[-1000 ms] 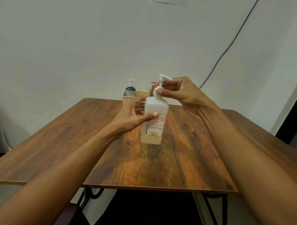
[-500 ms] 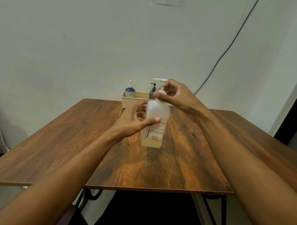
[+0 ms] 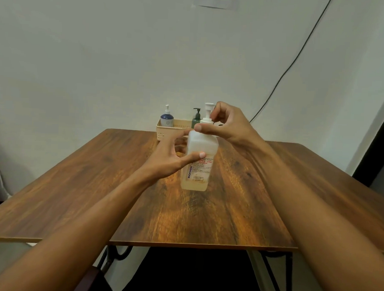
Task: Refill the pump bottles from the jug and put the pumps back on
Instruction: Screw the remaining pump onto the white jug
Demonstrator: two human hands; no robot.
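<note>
A translucent white pump bottle (image 3: 197, 167) with a printed label and a little yellowish liquid at the bottom stands upright in the middle of the wooden table (image 3: 228, 212). My left hand (image 3: 173, 157) grips its body from the left, thumb across the front. My right hand (image 3: 226, 124) pinches the white pump (image 3: 207, 115) at the bottle's neck from the right. At the back, a blue pump bottle (image 3: 167, 119) and a dark green pump bottle (image 3: 196, 119) stand in a beige basket (image 3: 165, 133). No jug is in view.
The basket sits at the table's far edge against a pale wall. A black cable (image 3: 298, 57) runs down the wall at the right. Black metal table legs (image 3: 286, 277) and a dark chair edge (image 3: 90, 281) show below the near edge.
The pump head has turned, its nozzle swinging from pointing right toward the back, as my right hand's fingers shifted around the collar. The bottle and my left hand stay in place.
</note>
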